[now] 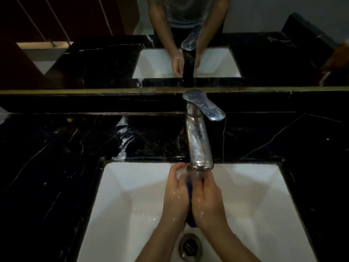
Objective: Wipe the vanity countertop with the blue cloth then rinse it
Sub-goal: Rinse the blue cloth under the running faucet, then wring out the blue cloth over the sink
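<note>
White sink (132, 195) set in black marble bench (56, 148), metal drain (190, 246) at its bottom. Over it, left hand (176, 197) and right hand (206, 199) both curl tight round the blue cloth (189, 221), squeezed between them under the running faucet (199, 140).

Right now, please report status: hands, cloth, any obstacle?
Left hand and right hand both grip the blue cloth, pressed together under the faucet. Water running, over the sink. Nothing in the way.

The hands (192, 197) hide most of the blue cloth (189, 188).
</note>
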`<state>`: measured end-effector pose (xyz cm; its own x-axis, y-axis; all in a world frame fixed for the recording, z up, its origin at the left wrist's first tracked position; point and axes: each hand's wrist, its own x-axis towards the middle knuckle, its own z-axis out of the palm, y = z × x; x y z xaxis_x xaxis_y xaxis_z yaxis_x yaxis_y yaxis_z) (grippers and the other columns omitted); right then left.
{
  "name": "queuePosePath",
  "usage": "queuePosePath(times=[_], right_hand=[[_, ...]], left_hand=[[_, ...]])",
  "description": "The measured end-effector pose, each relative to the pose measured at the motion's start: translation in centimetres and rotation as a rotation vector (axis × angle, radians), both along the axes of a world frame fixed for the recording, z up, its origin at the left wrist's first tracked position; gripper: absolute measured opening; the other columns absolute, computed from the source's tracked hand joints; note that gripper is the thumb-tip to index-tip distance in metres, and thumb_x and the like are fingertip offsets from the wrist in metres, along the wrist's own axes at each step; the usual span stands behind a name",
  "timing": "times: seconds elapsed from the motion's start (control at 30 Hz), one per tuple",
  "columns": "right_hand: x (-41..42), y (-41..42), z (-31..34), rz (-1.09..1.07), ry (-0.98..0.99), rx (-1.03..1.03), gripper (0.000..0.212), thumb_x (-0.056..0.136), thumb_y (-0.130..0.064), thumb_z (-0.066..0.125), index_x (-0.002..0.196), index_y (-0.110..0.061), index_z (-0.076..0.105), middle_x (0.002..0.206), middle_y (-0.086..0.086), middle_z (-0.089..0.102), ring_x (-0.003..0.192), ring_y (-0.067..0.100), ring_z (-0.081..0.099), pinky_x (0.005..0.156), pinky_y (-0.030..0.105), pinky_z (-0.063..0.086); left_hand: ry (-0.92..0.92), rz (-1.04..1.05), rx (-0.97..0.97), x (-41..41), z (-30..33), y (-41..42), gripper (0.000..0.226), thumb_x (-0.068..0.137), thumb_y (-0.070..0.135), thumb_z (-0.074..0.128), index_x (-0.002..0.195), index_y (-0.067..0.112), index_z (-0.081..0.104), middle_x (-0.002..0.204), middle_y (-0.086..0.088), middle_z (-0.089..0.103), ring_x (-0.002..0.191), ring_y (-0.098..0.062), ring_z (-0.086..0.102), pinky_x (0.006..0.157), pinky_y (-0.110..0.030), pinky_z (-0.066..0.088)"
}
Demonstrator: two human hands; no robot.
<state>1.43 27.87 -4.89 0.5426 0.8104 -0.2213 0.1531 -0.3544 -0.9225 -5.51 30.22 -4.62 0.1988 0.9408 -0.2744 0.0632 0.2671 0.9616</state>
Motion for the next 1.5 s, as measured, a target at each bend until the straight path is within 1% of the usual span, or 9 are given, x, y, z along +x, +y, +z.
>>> queuePosePath(times=[0.1, 0.23, 0.6, 0.7, 0.87, 1.07, 1.13, 1.3, 1.5], right_hand=[[0.0, -0.2, -0.6, 0.025, 0.144, 0.054, 0.026, 0.097, -0.036, 0.047, 0.099, -0.013, 0.06, 0.085, 0.012, 0.071, 0.083, 0.036, 0.068, 0.074, 0.055, 0.056], [-0.4, -0.6, -0.8, 0.011, 0.068, 0.063, 0.019, 0.102, -0.032, 0.045, 0.097, -0.025, 0.062, 0.082, -0.002, 0.072, 0.073, 0.011, 0.069, 0.065, 0.028, 0.054], [4.6, -0.4, 2.6, 0.222, 0.121, -0.184, 0.022, 0.095, -0.05, 0.053, 0.106, -0.031, 0.056, 0.101, -0.007, 0.069, 0.09, 0.007, 0.068, 0.076, 0.028, 0.057], [5.5, -0.2, 5.5, 0.053, -0.065, 0.057, 0.012, 0.101, -0.029, 0.051, 0.113, -0.032, 0.054, 0.103, -0.01, 0.066, 0.095, 0.009, 0.067, 0.076, 0.025, 0.054], [6.7, 0.7, 11.9, 0.074, -0.493, 0.594, 0.06, 0.088, 0.017, 0.044, 0.14, -0.012, 0.047, 0.142, -0.002, 0.049, 0.133, 0.01, 0.048, 0.107, 0.024, 0.042], [6.9, 0.4, 10.5, 0.376, -0.81, 0.55, 0.073, 0.072, 0.013, 0.039, 0.142, -0.004, 0.049, 0.148, 0.004, 0.046, 0.144, 0.017, 0.037, 0.117, 0.04, 0.035], [6.8, 0.2, 9.6, 0.394, -0.784, 0.539, 0.069, 0.075, 0.006, 0.035, 0.142, -0.002, 0.049, 0.151, 0.006, 0.045, 0.146, 0.017, 0.034, 0.119, 0.037, 0.031], [6.8, -1.1, 8.5, 0.469, -0.684, 0.485, 0.069, 0.078, 0.008, 0.036, 0.146, -0.007, 0.045, 0.153, 0.003, 0.044, 0.149, 0.014, 0.029, 0.121, 0.037, 0.029], [2.8, -4.6, 7.9, 0.055, 0.117, 0.136, 0.044, 0.091, -0.03, 0.067, 0.13, -0.034, 0.047, 0.128, -0.012, 0.056, 0.116, 0.003, 0.057, 0.081, 0.015, 0.053]], left_hand=[[0.063, -0.026, 0.047, -0.2, 0.3, -0.2, 0.022, 0.106, 0.024, 0.038, 0.116, 0.035, 0.055, 0.099, 0.002, 0.073, 0.091, -0.012, 0.07, 0.079, -0.031, 0.058], [0.031, -0.017, -0.062, -0.5, 0.2, 0.0, 0.016, 0.103, 0.029, 0.044, 0.111, 0.037, 0.055, 0.095, -0.004, 0.074, 0.091, -0.024, 0.071, 0.081, -0.05, 0.058], [-0.283, 0.109, -0.245, -2.3, 1.7, 0.2, 0.036, 0.101, 0.021, 0.052, 0.126, 0.045, 0.059, 0.123, -0.004, 0.068, 0.102, -0.023, 0.071, 0.072, -0.032, 0.06], [-0.317, 0.085, -0.269, -2.7, 2.0, 0.3, 0.045, 0.104, 0.016, 0.045, 0.136, 0.047, 0.051, 0.124, 0.0, 0.067, 0.103, -0.02, 0.072, 0.072, -0.028, 0.059], [-0.362, 0.112, -0.324, -3.0, 2.5, -0.3, 0.05, 0.104, 0.012, 0.042, 0.132, 0.054, 0.047, 0.127, -0.005, 0.067, 0.107, -0.028, 0.07, 0.093, -0.05, 0.055], [-0.666, 0.169, -0.617, -3.0, 2.8, -0.4, 0.039, 0.101, 0.043, 0.047, 0.138, 0.036, 0.055, 0.133, -0.016, 0.063, 0.114, -0.044, 0.064, 0.101, -0.066, 0.044], [-0.688, 0.132, -0.71, -3.2, 3.1, -0.4, 0.057, 0.097, 0.056, 0.047, 0.133, 0.015, 0.062, 0.129, -0.021, 0.065, 0.117, -0.044, 0.062, 0.108, -0.063, 0.039], [-0.558, 0.21, -0.496, -3.8, 4.2, -0.4, 0.046, 0.098, 0.017, 0.047, 0.141, 0.036, 0.049, 0.112, -0.015, 0.074, 0.094, -0.032, 0.074, 0.084, -0.046, 0.054], [-0.481, 0.137, -0.422, -3.5, 6.4, -1.4, 0.049, 0.099, 0.01, 0.037, 0.137, 0.037, 0.051, 0.097, -0.018, 0.075, 0.088, -0.034, 0.069, 0.073, -0.04, 0.055]])
